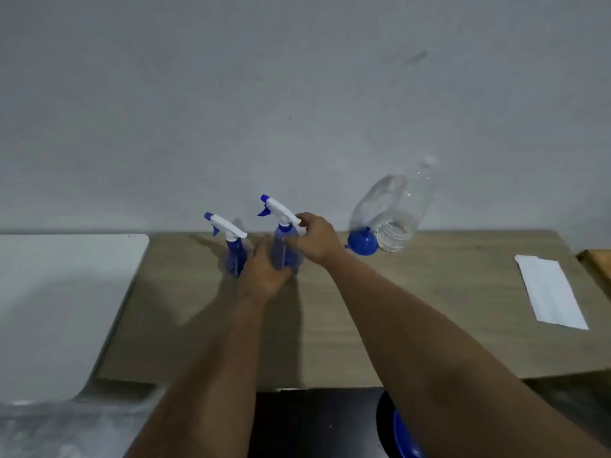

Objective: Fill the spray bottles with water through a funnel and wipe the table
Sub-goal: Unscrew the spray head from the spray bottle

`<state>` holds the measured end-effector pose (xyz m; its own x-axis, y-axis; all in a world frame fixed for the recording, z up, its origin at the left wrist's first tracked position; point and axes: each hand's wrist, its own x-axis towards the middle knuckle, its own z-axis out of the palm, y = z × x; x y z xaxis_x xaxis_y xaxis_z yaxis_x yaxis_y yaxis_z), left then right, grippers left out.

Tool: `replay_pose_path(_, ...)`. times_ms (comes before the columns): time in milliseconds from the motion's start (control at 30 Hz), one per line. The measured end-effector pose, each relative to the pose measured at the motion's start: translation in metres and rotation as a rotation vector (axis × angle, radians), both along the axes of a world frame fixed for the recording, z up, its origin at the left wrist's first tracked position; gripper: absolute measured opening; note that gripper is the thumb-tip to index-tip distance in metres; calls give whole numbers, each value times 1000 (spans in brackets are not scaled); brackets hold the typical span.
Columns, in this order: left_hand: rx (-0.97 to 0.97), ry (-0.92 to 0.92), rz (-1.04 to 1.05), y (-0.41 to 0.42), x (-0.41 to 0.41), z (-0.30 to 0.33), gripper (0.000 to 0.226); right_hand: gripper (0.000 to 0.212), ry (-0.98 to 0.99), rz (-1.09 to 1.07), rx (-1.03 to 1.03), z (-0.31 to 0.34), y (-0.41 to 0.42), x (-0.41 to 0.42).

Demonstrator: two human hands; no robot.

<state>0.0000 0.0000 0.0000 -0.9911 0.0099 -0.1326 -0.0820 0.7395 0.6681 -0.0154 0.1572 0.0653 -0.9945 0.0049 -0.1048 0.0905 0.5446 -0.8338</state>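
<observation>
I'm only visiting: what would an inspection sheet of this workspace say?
Surface: wooden table, bare wood in front.
Job's things: two blue spray bottles, left bottle and right bottle, trigger heads on; blue funnel; clear water bottle, partly filled; white cloth at right.
Clutter: nothing seen.
Hands: left hand grips the right bottle's body; right hand pinches at its neck.
Cables: nothing seen.
Surroundings: grey wall; white surface at left.
</observation>
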Motion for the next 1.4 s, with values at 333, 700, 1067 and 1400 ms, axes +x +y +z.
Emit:
replay_pose_path(333,207,-50,13,16,-22,-12,29,31,152,-134,-153,-29,-20,-2)
replay_pose_path(700,332,-72,-172,83,74,28,48,28,208,-292,-302,-6,56,104)
replay_pose_path(1067,279,-80,-172,84,123,31,35,41,99,-188,-364,16,67,148)
replay_pose_path(1400,345,-213,-198,99,158,30,53,32,80,-49,-379,19,97,185)
